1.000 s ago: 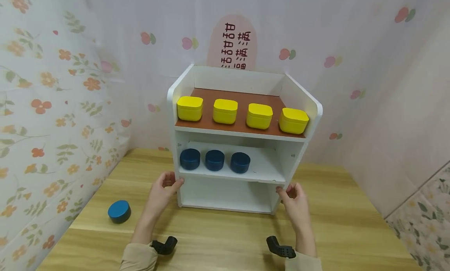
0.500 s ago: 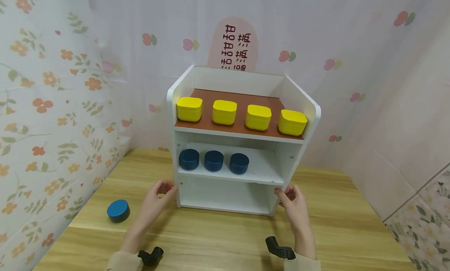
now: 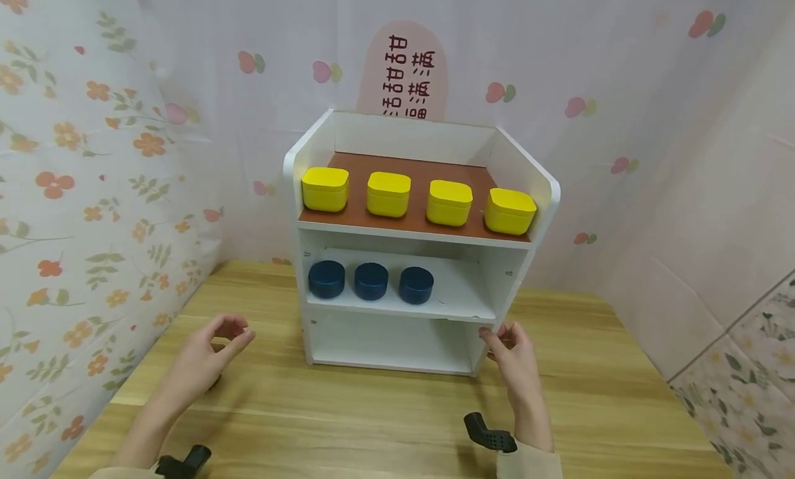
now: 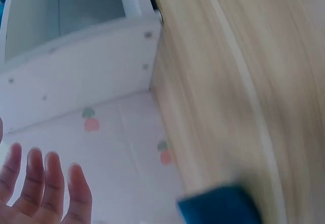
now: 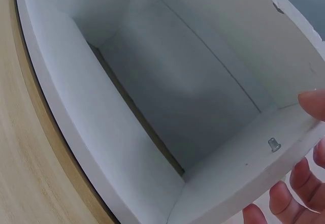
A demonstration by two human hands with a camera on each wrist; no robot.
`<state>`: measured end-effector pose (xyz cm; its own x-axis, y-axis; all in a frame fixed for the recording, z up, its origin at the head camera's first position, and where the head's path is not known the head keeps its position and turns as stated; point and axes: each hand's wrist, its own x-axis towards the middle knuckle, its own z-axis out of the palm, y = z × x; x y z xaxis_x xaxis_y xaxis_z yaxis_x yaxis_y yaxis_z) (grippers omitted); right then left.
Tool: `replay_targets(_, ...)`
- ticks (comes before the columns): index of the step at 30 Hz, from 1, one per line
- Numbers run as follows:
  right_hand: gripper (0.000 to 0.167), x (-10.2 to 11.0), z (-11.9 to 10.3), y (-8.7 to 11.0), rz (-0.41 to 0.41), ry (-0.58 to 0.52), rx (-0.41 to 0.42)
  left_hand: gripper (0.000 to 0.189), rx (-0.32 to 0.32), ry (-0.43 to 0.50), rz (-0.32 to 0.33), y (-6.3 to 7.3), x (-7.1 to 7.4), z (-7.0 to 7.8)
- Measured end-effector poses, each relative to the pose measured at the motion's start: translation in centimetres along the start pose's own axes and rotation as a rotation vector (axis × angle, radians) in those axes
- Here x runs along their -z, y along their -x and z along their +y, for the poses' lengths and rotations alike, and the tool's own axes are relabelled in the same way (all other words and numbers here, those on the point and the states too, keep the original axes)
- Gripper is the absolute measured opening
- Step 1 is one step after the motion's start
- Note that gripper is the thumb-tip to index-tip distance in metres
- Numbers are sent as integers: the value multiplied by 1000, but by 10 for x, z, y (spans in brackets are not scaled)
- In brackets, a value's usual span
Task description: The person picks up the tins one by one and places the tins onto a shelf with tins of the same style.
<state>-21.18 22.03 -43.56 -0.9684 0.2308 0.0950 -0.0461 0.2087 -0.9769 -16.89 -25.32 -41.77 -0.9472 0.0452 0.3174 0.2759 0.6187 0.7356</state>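
A white shelf unit point(image 3: 391, 368) stands on the wooden table. My right hand point(image 3: 517, 358) grips the lower part of its right side panel, thumb at the front edge and fingers outside; the right wrist view shows the thumb point(image 5: 312, 103) there. Away from the shelf, on the left, my left hand point(image 3: 201, 358) hovers with relaxed fingers and holds nothing. Below it a loose blue round tin point(image 4: 221, 206) is mostly hidden in the head view. Three blue tins line the middle shelf, the rightmost tin point(image 3: 416, 286) near its centre.
Several yellow lidded boxes, one yellow box point(image 3: 388, 194) among them, sit in a row on the brown top shelf. Patterned curtains point(image 3: 149, 210) enclose the table point(image 3: 348, 424) at the back and sides. A black wrist mount point(image 3: 489, 434) is on each wrist.
My left hand has let go of the shelf's left side panel and moved left over the loose blue tin. The right hand stays at the right panel. The shelf stands in place.
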Motion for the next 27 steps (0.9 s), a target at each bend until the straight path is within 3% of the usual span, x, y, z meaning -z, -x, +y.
replay_targets(4, 24, -1, -2, 0, -2, -11, -1, 29, -41, -39, -6, 5, 17, -7)
replay_targets(9, 24, -2, -2, 1, -3, -24, 2, 33, -29, -132, -32, 9, 31, -16)
replay_targets(18, 23, -2, 0, 2, 8, -34, 6, 45, 35, -164, -143, 11, 42, -36)
replay_targets(27, 22, -1, -2, 2, 17, -45, -20, 57, 52, -134, -228, 13, 46, -54)
